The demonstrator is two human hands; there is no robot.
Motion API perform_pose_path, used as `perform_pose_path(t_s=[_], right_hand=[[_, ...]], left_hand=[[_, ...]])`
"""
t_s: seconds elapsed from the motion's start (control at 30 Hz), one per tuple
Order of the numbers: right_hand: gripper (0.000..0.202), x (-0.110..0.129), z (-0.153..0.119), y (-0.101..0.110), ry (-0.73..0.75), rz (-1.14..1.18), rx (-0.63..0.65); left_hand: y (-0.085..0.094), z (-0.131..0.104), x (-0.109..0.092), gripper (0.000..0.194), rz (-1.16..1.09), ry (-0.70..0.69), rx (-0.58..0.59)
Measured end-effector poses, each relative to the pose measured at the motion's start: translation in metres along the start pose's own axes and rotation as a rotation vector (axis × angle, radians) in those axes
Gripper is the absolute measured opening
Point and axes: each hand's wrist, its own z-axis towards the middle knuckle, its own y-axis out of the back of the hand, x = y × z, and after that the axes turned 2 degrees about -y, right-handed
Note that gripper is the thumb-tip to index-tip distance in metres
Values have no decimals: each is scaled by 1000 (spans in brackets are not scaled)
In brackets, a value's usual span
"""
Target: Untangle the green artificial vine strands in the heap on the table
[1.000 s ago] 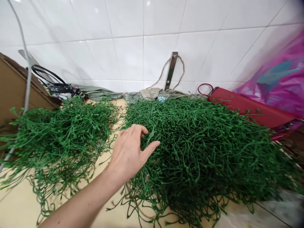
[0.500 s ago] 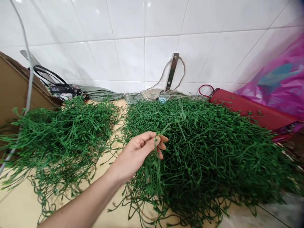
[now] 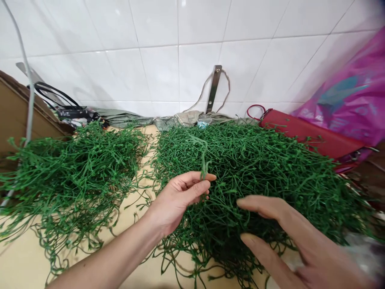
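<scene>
Thin green stems (image 3: 205, 154) stick up from between the thumb and fingers of my left hand (image 3: 182, 196), in front of the large heap. My right hand (image 3: 297, 237) is at the lower right, slightly blurred, thumb and forefinger spread apart with nothing between them. Beneath both hands lies the large heap of green stems (image 3: 270, 160) with small budded tips. A smaller heap of the same stems (image 3: 81, 160) lies on the left side of the pale yellow tabletop (image 3: 21, 261).
A cardboard box (image 3: 27, 116) and a white cable (image 3: 30, 96) stand at the left. Along the tiled wall (image 3: 159, 72) lie grey-green cloth (image 3: 120, 117) and a metal bracket (image 3: 213, 90). At the right are a red bag (image 3: 309, 134) and a pink plastic bag (image 3: 349, 100).
My right hand has come into view at the lower right with its fingers apart. The stems in my left hand now point more upright. The view has shifted slightly to the right.
</scene>
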Motion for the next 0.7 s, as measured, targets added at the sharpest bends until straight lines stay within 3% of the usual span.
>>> perform_pose_path(t_s=[0.07,0.17,0.27,0.4,0.5,0.7], right_hand=[[38,31,41,0,8,-44,-54],[24,51,65,-12,-37,5,-59],[17,50,62,-26,-174,144,-28],[16,43,58,-32,-325,336,-89],[13,41,59,-31,-356,408,-118],[16,41,61,-20,-384,497,-32]], left_hand=[[-2,-1,1,24,30,-3,9],[-6,-2,3,21,28,-1,50],[-8,-4,6,25,37,-19,88],[-8,-5,10,37,168,-27,128],[-8,-6,11,33,241,14,186],[-8,-4,7,22,328,-52,166]])
